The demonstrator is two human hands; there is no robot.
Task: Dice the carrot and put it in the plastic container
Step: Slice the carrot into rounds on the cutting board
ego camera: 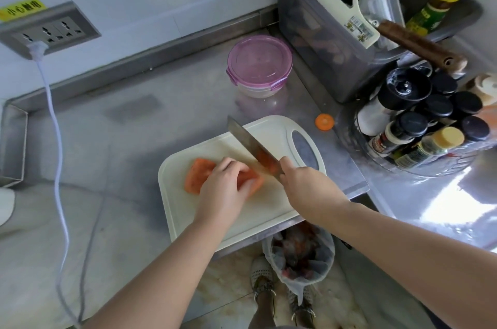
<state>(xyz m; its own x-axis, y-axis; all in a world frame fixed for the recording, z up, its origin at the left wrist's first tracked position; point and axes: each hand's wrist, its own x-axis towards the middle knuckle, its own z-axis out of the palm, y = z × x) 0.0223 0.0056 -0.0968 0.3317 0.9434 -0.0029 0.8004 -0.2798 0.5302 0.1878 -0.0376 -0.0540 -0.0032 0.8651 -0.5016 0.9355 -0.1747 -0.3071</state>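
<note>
carrot (200, 176): stiff, light, we judge it slippery
left hand (223, 186): fingers curled, pinning carrot beside the cut
right hand (298, 183): grasping knife (248, 144) handle

Soft, even light, fairly bright. Hard white glare bounces off the steel counter (443, 210) at the right edge. The white cable (57, 156) at left casts a faint grey shadow. Edges bow from the wide lens, and the knife (252, 145) looks slightly smeared.

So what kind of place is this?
Most likely a kitchen, maybe a commercial one: a steel counter, a knife cutting carrot on a board, and a rack of spice bottles.
</note>
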